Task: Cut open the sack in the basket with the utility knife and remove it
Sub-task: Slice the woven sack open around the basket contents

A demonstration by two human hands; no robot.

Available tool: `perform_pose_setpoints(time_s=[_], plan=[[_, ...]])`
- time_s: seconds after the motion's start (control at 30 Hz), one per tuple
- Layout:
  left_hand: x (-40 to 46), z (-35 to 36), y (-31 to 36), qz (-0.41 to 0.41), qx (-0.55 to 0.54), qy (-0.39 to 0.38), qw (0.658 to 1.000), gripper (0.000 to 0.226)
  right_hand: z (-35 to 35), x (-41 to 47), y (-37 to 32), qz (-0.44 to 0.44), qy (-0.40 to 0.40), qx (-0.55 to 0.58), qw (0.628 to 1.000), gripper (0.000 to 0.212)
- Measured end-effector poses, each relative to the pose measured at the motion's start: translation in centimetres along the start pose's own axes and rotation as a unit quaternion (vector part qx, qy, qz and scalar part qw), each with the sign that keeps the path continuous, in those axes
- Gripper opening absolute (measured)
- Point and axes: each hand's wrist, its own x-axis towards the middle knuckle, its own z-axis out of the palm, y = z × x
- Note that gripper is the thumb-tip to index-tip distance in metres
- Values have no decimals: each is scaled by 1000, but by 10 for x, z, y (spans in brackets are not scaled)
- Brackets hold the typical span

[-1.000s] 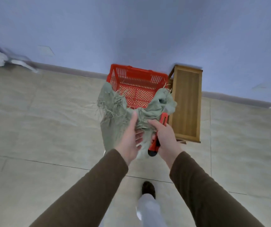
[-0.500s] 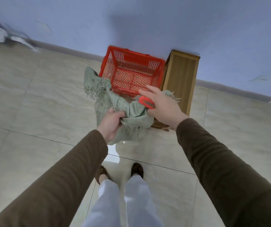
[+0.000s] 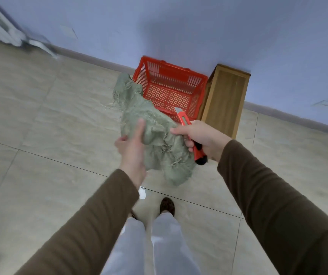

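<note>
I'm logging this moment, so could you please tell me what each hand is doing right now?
Left hand: closed on the green sack.
Right hand: closed on the utility knife, blade out, also pinching the sack.

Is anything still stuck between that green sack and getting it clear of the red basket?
Nothing visible. Both hands hold the sack up, in front of the basket, which looks empty.

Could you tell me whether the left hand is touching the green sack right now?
Touching. In the head view the left hand presses against the green sack, its thumb lying flat on the fabric with no floor showing between them.
</note>
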Motion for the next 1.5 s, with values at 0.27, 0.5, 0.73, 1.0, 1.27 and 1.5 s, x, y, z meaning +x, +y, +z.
perform_pose_setpoints(time_s=[0.27,0.5,0.73,1.0,1.27,1.5], plan=[[16,0,-22,-58,-63,-18,996,27,19,0,12,-9,75,189,979,18],[16,-10,-32,-6,-67,-95,993,14,29,7,25,-44,143,181,972,21],[27,-12,-24,-1,-56,-127,990,18,40,-8,23,-147,209,-159,954,79],[35,-9,-14,157,53,-165,972,27,37,0,26,-241,342,-233,878,25],[24,10,-30,180,129,-168,961,25,51,7,23,-75,172,234,954,22],[24,6,-28,29,75,-210,975,32,31,16,27,-42,113,284,951,15]])
